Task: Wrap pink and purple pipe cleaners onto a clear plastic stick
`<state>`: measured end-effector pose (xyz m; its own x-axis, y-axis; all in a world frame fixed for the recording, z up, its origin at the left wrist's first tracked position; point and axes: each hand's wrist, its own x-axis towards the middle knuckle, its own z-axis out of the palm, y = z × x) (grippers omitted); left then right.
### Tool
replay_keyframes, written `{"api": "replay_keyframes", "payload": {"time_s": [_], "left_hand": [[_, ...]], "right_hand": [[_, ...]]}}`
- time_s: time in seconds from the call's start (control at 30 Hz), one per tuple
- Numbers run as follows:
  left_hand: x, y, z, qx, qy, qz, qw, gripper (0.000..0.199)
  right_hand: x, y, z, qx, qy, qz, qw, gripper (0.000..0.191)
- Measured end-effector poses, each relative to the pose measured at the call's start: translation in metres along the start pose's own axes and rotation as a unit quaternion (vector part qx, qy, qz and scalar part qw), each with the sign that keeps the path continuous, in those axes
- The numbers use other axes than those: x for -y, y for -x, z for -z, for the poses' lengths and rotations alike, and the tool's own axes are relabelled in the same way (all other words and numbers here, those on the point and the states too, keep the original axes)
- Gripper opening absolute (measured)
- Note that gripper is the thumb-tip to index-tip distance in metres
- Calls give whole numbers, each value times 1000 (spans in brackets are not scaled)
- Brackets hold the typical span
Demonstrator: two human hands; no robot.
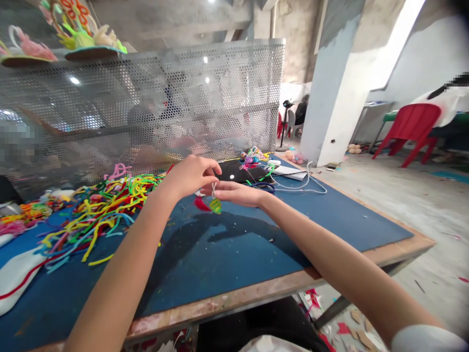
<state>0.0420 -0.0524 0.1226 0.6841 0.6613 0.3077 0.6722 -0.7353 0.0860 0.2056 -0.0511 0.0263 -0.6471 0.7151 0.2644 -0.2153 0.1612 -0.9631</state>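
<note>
Above the middle of the blue table mat [234, 259], both hands meet around a small ornament. My left hand [192, 175] is closed, its fingertips bent down at the ornament's pale twisted cord. Beside it my right hand [238, 192] points left, palm partly up, thumb and fingers together at the cord. A green and yellow piece [215, 206] hangs below the fingers, with a blurred red tassel [202, 204] to its left. Which fingertips grip the cord is hard to tell. The hands cast a shadow on the mat.
A heap of colourful fuzzy strips [95, 215] lies left, near a white shoe-like object [20, 278]. Behind the hands are a black case [234, 173], a white power strip [291, 172] with cables, and a perforated metal screen [205, 102]. A person sits on a red chair [412, 124] far right.
</note>
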Motion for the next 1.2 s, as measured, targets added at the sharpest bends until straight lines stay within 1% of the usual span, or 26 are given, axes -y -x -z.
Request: {"api": "replay_keyframes", "payload": {"time_s": [0.1,0.13,0.2,0.27,0.33,0.43,0.5,0.53,0.6,0.67,0.7,0.73,0.8,0.87,0.9,0.97,1.03,1.1,1.13,1.17,1.2], "left_hand": [[4,-1,-2,-67,-73,32,995,16],[7,-2,-3,-83,-83,45,992,15],[13,-3,-6,-94,-58,57,992,13],[18,-5,-9,-92,10,54,994,12],[20,-6,-11,-117,84,52,988,16],[19,-8,-12,-214,154,70,962,29],[20,-9,-13,-263,165,91,946,33],[21,-9,-14,-275,162,102,942,34],[24,-11,-18,-281,145,121,941,35],[28,-13,-23,-274,131,131,944,36],[30,-14,-26,-265,129,132,946,37],[31,-15,-29,-255,132,132,949,37],[31,-17,-32,-236,150,131,951,37],[29,-18,-33,-210,205,137,946,37],[28,-18,-33,-192,244,143,940,37],[26,-19,-34,-142,320,151,924,41],[25,-20,-39,-83,358,141,919,48],[27,-22,-47,-42,352,121,927,57],[28,-23,-52,-33,341,114,932,61],[29,-24,-58,-34,328,113,937,63],[31,-26,-64,-43,315,115,941,64]], "right_hand": [[-3,-2,-12,40,-76,-8,996,39],[-4,-2,-15,50,-109,-10,993,36],[-5,-2,-19,49,-162,-17,985,29],[-6,-3,-20,25,-179,-33,983,24],[-7,-3,-18,4,-183,-49,982,29],[-6,-4,-13,-10,-214,-74,974,38],[-4,-6,-7,-31,-230,-58,971,42],[-2,-6,-4,-58,-207,-43,976,44],[1,-6,3,-131,-104,-24,986,43],[4,-6,7,-195,1,-31,980,39],[5,-6,8,-212,35,-37,976,39],[6,-5,8,-219,54,-38,974,40],[8,-5,6,-211,65,-29,975,45],[10,-5,4,-197,61,-10,978,50],[11,-5,3,-200,69,3,977,51],[12,-6,2,-228,113,32,966,50],[11,-7,3,-255,164,63,951,47],[10,-7,4,-246,151,57,956,47],[9,-8,6,-243,128,48,960,48],[7,-8,7,-250,112,42,961,47],[6,-9,10,-270,110,40,956,45]]}}
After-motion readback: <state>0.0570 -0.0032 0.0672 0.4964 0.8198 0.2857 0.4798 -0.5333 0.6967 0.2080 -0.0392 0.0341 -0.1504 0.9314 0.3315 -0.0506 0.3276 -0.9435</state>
